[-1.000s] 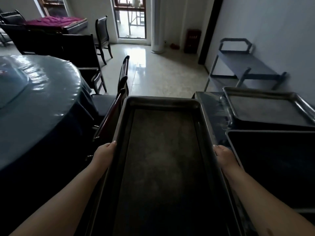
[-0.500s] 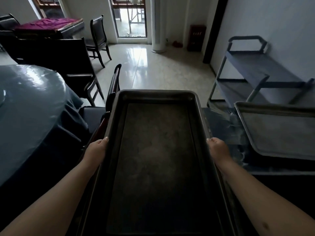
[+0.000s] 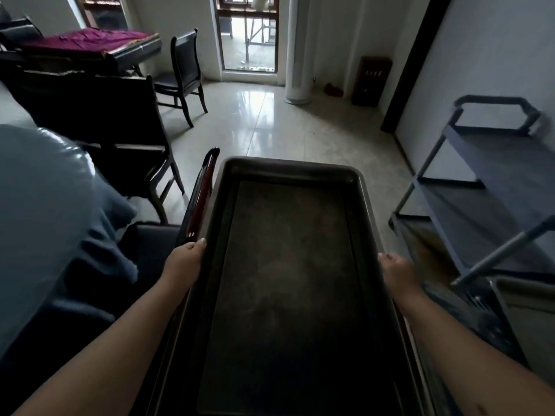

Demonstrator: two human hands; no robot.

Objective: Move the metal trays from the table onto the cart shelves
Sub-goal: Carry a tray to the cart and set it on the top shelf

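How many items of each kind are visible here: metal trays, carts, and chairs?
Metal trays: 2, the held tray and a second tray at the right edge.
Carts: 1, the cart.
Chairs: 3, chair one, chair two, chair three.
Total: 6

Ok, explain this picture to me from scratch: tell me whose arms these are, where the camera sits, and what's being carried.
There is no machine here. The camera is worn on a person's head and looks forward and down, so the two bare arms reaching in from the bottom belong to the wearer. The left hand and the right hand each grip a long side of a big, empty metal tray, held level in front of the body. To the right, against the wall, stands a grey cart with shelves, bare where visible. On the left are a round table under a blue cloth and dark chairs. Straight ahead are a shiny tiled floor and a glass door.
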